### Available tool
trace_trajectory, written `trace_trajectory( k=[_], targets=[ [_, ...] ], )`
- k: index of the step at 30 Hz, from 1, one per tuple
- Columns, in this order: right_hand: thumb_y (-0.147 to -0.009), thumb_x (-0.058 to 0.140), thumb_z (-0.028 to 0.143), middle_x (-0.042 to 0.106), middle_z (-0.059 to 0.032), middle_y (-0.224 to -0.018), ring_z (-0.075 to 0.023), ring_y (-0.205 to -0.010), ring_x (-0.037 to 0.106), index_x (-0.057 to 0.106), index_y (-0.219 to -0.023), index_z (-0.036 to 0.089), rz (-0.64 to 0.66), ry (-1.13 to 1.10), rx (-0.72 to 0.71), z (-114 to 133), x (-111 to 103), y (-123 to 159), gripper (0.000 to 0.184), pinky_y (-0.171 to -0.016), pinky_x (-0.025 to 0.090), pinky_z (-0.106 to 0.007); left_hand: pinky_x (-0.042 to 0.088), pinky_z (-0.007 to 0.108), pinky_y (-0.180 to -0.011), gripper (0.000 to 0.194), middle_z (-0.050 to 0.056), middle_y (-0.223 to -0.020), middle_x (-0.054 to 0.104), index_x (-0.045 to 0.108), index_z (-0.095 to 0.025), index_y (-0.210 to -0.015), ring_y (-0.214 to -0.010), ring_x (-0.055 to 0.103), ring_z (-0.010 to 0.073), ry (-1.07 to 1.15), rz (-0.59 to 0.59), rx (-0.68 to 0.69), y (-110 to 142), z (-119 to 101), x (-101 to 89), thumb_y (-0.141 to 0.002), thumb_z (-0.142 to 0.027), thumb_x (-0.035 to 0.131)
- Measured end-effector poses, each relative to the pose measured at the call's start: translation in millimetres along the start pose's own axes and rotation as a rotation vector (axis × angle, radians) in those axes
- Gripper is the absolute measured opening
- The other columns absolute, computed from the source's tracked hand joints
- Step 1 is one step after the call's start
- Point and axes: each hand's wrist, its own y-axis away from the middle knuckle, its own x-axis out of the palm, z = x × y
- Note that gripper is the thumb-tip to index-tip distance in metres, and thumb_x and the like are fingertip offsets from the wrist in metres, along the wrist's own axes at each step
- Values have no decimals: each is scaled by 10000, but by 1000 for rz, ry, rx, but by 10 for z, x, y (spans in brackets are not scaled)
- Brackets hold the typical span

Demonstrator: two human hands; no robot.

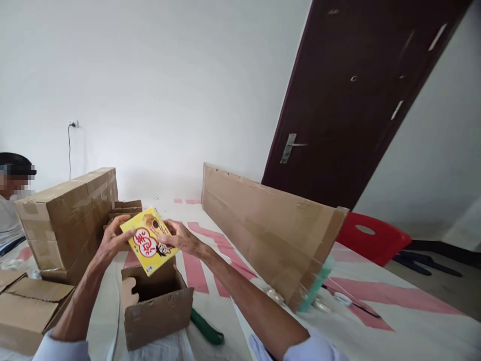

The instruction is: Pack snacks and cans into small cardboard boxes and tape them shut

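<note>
A yellow snack box [150,261] with red lettering and a cartoon figure is held up between both my hands, tilted. On its left edge is my left hand [114,236], thumb on the front and fingers behind. Gripping the right edge is my right hand [184,236], its thumb across the printed face. Directly below stands an open brown carton [160,316] with a notched flap at its left; its inside is dark, and I cannot make out any contents.
Stacked taped cartons [67,225] form a wall on the left, with another carton [28,306] nearer me. A long cardboard panel [270,225] stands at right, a red chair [372,235] beyond it. A green object [206,328] lies beside the open carton. Another person [11,215] sits far left.
</note>
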Motion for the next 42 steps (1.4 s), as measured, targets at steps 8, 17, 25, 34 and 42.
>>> trace_trajectory(
  k=[8,17,25,34,42],
  targets=[
    [-594,965,558,789,-89,-1114,-246,-895,778,606,-1110,228,-367,-350,-87,-168,338,-167,710,-774,664,-377,668,414,-841,1035,197,-1385,699,440,-170,-1566,-1113,757,333,149,-36,58,52,249,303,-763,-633,899],
    [-726,855,589,747,-54,-1231,-252,-966,780,504,-1277,301,-354,-161,-110,-203,150,-102,713,-682,678,-358,649,369,-807,960,118,-1123,781,554,-165,-1366,-977,777,280,200,-149,124,-298,139,188,-634,-590,1007],
    [-686,910,511,731,-65,-1230,-237,-999,779,483,-1153,272,-434,-129,-25,-520,90,-312,677,-753,683,-356,645,398,-995,1120,144,-1529,639,274,-250,-1698,-1295,692,313,198,-83,187,-266,314,382,-821,-593,881],
    [-828,816,618,786,-131,-1221,-165,-765,757,611,-1166,213,-233,-50,109,-1071,-211,-427,566,-664,642,-295,572,223,-595,1198,125,-1463,682,265,-365,-1739,-909,746,220,38,169,-147,-550,824,150,-749,-492,926],
    [-843,782,693,795,-95,-1179,-225,-928,772,691,-1247,246,-219,82,111,-1429,-82,-200,609,-811,663,-394,550,224,-624,1099,79,-1216,769,382,-343,-1676,-782,705,162,58,196,-226,-488,1426,201,-733,-506,923]
  ],
)
